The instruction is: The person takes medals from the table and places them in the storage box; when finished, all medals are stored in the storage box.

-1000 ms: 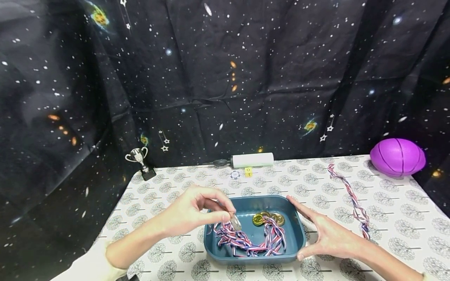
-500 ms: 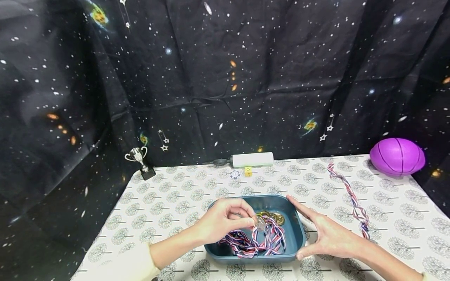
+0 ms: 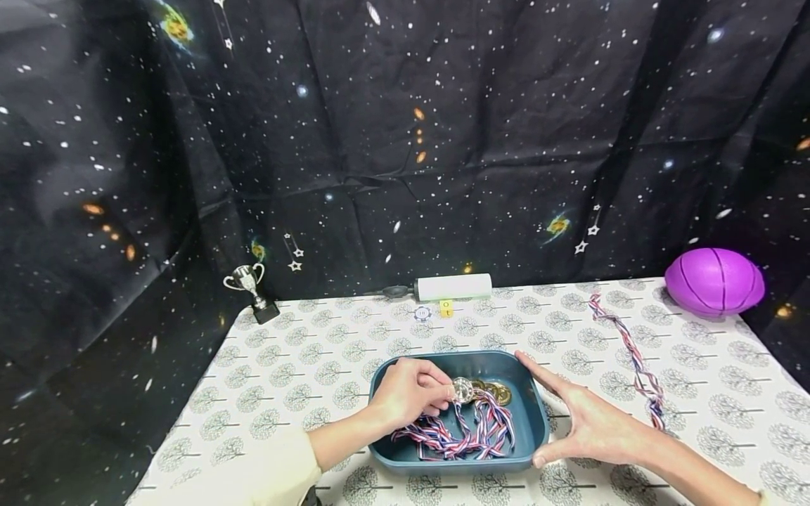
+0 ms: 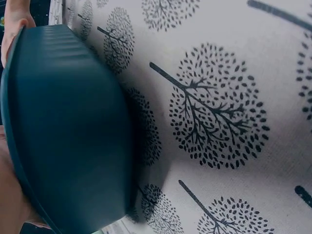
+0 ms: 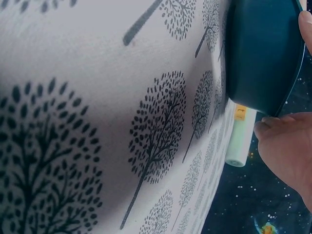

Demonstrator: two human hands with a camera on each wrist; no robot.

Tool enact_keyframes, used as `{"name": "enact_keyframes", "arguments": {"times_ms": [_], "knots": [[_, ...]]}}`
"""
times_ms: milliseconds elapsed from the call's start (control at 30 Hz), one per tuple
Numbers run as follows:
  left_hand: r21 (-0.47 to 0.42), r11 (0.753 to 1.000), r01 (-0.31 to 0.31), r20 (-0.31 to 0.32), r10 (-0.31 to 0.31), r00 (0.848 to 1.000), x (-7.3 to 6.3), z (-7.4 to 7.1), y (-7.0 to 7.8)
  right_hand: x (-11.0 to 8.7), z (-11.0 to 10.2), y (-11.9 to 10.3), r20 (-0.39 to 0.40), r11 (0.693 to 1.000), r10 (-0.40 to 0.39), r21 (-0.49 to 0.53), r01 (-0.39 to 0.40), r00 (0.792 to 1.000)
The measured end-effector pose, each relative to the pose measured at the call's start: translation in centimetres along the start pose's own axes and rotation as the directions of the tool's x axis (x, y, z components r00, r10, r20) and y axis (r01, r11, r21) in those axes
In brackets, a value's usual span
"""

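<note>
A blue-green plastic bin (image 3: 538, 414) stands near the front of the table, holding gold medals (image 3: 502, 393) and tangled red, white and blue ribbons (image 3: 436, 444). Over its inside, my left hand (image 3: 408, 393) pinches a silver medal (image 3: 463, 390) by its edge, right beside the gold ones. The medal's ribbon hangs down into the pile. My right hand (image 3: 591, 425) rests on the bin's right end with fingers spread straight, thumb at the near corner and fingertips at the far one. In the left wrist view the bin's outer wall (image 4: 68, 131) hides the medals.
Right of the bin lies a braided ribbon (image 3: 633, 351). A purple ball (image 3: 715, 282) sits at the back right, a silver trophy cup (image 3: 253, 292) at the back left. Along the back are a white cylinder (image 3: 454, 287), a yellow tile (image 3: 446, 308) and a poker chip (image 3: 422, 313).
My left hand has carried the silver medal rightward across the bin, from its left side to beside the gold medals, and turned it to face up. The right hand has stayed put.
</note>
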State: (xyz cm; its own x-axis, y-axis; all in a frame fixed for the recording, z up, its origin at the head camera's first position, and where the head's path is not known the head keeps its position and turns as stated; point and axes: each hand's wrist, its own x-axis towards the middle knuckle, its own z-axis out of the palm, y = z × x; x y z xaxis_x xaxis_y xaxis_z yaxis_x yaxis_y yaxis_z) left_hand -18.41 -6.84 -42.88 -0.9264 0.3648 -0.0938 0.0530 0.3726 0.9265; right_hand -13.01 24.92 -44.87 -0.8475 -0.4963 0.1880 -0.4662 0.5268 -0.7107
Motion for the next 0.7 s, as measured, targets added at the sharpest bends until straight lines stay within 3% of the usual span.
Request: {"name": "enact_keyframes", "arguments": {"times_ms": [133,233,567,700], "knots": [[-0.034,0.998,0.049,0.0,-0.049,0.999,0.21,0.05,-0.2,0.04,0.0,-0.07,-0.002,1.0,-0.001,-0.008,0.001,1.0],[-0.01,0.998,0.068,-0.003,-0.068,0.998,0.34,0.04,-0.26,0.06,-0.03,-0.13,-0.005,1.0,0.0,-0.019,0.0,1.0],[0.073,0.995,0.074,-0.012,-0.074,0.997,0.59,0.15,-0.44,0.02,-0.02,-0.17,-0.006,0.999,-0.001,-0.037,0.0,1.0],[0.123,0.991,0.051,-0.002,-0.051,0.999,0.73,0.23,-0.63,0.03,-0.03,-0.19,-0.004,0.999,0.002,-0.038,-0.002,1.0]]}}
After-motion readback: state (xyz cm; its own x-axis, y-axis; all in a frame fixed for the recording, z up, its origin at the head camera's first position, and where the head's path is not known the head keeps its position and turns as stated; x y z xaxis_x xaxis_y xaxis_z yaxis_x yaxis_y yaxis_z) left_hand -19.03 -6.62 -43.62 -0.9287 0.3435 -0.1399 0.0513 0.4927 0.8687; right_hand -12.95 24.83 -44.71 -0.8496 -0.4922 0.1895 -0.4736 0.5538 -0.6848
